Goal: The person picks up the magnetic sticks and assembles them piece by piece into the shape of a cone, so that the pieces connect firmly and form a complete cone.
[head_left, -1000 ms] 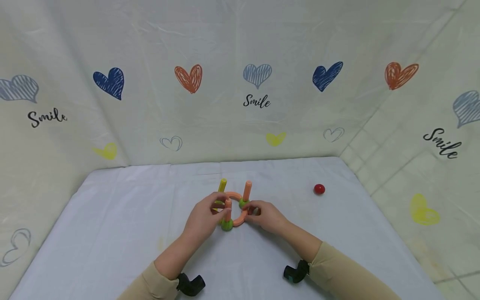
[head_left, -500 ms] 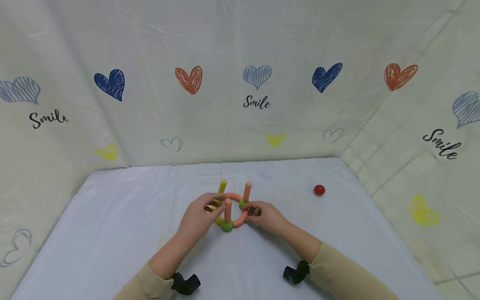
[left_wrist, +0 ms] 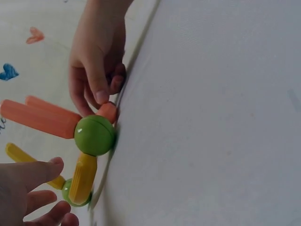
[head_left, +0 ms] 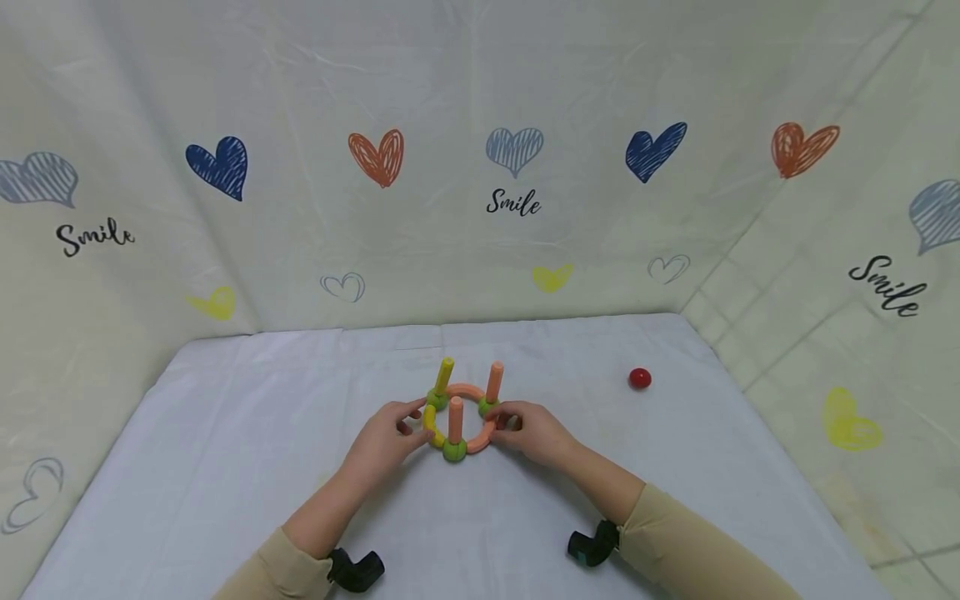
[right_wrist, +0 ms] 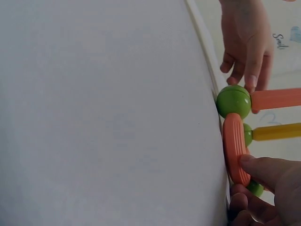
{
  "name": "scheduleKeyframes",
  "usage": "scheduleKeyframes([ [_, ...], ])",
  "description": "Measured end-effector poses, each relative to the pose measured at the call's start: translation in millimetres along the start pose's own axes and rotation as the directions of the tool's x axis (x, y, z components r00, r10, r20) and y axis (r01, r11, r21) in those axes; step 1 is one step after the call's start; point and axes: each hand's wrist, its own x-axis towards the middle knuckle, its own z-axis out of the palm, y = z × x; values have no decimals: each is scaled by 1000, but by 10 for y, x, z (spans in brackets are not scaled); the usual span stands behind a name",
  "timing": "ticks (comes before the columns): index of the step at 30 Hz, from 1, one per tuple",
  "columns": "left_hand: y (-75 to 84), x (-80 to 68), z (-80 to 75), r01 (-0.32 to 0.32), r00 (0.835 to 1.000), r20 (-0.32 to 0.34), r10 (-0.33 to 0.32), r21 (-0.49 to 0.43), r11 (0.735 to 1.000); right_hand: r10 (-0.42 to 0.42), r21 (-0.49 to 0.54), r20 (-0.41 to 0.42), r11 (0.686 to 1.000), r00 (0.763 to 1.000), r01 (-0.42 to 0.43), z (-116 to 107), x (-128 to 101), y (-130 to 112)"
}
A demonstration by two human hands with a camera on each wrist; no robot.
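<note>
A ring of curved sticks joined by green balls lies on the table, with straight sticks standing up from the balls. My right hand point(head_left: 536, 433) pinches the orange curved stick point(right_wrist: 235, 148) at the ring's right side, thumb on top and fingers beneath. My left hand point(head_left: 381, 442) is beside the yellow curved stick point(left_wrist: 83, 179), thumb and fingers spread around it without visibly gripping. The front green ball point(head_left: 454, 450) bears an upright orange stick point(head_left: 456, 419). Another orange stick point(head_left: 495, 382) stands at the back right, and a yellow stick point(head_left: 445, 377) at the back left.
A red ball point(head_left: 640, 378) lies at the right on the white-covered table point(head_left: 225, 450). Behind the table hangs a pale curtain point(head_left: 450, 242) printed with hearts. Black wrist cameras sit under both sleeves.
My left hand has let go of the front upright orange stick and moved left, down beside the yellow curved stick. My right hand stays on the orange curved stick.
</note>
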Motion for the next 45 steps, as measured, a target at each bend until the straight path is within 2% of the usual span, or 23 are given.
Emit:
scheduleKeyframes([
  [5, -80, 45, 31, 1, 999, 51, 0, -19, 1000, -9, 0, -1, 1000, 1000, 9, 2, -2, -4],
  [10, -138, 89, 52, -1, 997, 72, 5, -53, 999, -12, -4, -4, 1000, 1000, 12, 7, -1, -2],
  [20, -181, 134, 62, 13, 996, 85, -7, -67, 998, 1, 3, -12, 1000, 1000, -1, -15, -7, -9],
  [29, -216, 157, 75, 19, 995, 97, -11, -76, 997, 43, -9, -60, 999, 997, -44, -137, -17, -30],
  [37, -222, 173, 70, 27, 995, 96, -17, -100, 995, 64, -3, -105, 998, 992, -64, -381, -77, 83],
  [45, -220, 188, 70, 30, 993, 117, -18, -99, 995, 64, -52, -167, 996, 984, -74, -811, -242, 285],
])
